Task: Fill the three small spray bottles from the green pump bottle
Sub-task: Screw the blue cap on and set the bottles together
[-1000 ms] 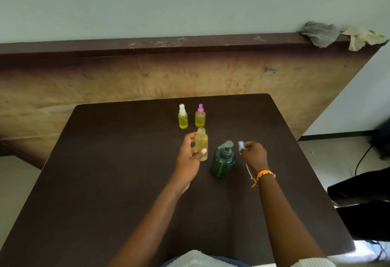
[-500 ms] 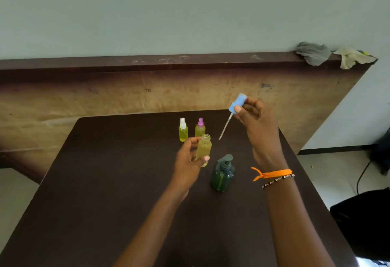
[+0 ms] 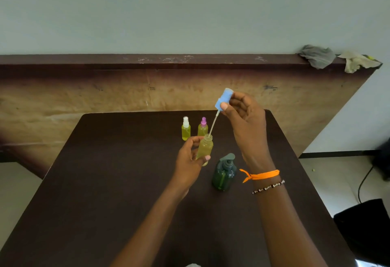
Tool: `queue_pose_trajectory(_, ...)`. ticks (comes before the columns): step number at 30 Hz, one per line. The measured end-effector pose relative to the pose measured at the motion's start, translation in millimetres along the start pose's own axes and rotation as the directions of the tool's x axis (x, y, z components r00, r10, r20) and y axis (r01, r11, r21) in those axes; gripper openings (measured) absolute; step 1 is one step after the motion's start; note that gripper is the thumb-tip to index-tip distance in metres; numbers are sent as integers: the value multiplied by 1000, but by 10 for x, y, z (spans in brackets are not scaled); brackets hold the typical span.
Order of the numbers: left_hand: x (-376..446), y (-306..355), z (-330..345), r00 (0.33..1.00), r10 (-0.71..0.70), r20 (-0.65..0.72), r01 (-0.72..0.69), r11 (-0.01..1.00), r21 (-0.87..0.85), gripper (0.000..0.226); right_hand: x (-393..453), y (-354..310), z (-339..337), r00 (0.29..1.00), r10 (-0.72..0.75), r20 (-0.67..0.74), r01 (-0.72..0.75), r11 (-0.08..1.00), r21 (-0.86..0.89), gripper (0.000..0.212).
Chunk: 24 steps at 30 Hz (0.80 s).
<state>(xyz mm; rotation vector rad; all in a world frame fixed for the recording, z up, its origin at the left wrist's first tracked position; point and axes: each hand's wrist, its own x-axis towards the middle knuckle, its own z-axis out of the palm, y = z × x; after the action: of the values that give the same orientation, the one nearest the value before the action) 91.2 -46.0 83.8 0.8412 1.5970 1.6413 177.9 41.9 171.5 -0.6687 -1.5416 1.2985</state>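
Left hand [image 3: 187, 162] gripped the open bottle [image 3: 204, 149]; right hand [image 3: 245, 117] fingers pinched the blue sprayer [image 3: 223, 99], tube tip at bottle mouth.

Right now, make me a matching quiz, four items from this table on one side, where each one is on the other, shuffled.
1. blue spray cap
2. open yellow spray bottle
3. dark green pump bottle
4. white-capped yellow bottle

A. stands at the table's far end
B. pinched by the right hand
C. stands between the wrists
D. held by the left hand

Pairs: 1-B, 2-D, 3-C, 4-A
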Motion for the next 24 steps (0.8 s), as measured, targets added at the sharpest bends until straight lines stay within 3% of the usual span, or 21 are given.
queue_pose_trajectory(4,-3,7,1,1000,6,4,-6,1000,-2,44,-13,83,-3,997,37,68,-34,999,-35,29)
queue_pose_trajectory(10,8,74,-20,1000,30,2,-30,998,-50,42,-56,279,-36,926,182,330,-131,977,-170,28)
queue_pose_trajectory(16,-14,52,-82,999,41,0,-41,999,-1,46,-56,302,-113,879,230,418,-172,970,-172,20)
queue_pose_trajectory(21,-32,29,-77,999,38,-1,-38,998,41,47,-39,365,-110,898,258,356,-130,930,-343,14)
queue_pose_trajectory(24,-48,21,-57,999,38,-4,-38,999,29,46,-82,397,-51,932,240,272,-96,886,-453,29)
